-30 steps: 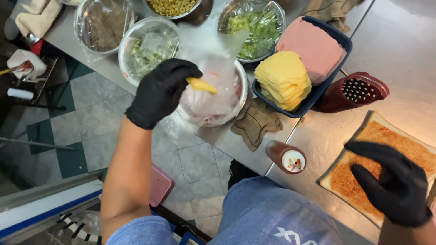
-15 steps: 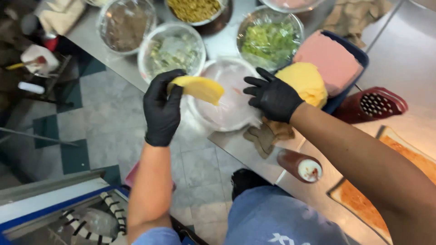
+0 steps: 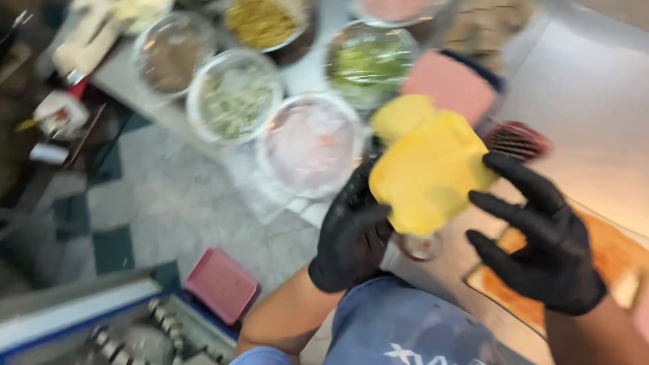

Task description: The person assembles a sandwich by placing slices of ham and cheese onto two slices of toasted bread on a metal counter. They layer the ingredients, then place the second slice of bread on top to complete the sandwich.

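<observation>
Matt black rubbery gloves (image 3: pixel 541 250), smooth yellow cheese slice (image 3: pixel 426 172), brushed metal counter (image 3: pixel 595 101).

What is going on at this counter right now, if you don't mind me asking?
A person in black gloves is working at a metal counter lined with bowls of fillings. The left hand holds a yellow cheese slice up in the air, while the right hand is open beside it, fingers touching its edge. Below the right hand lies a sauce-spread flatbread. A tray with the yellow cheese stack and pink sliced meat sits behind.
</observation>
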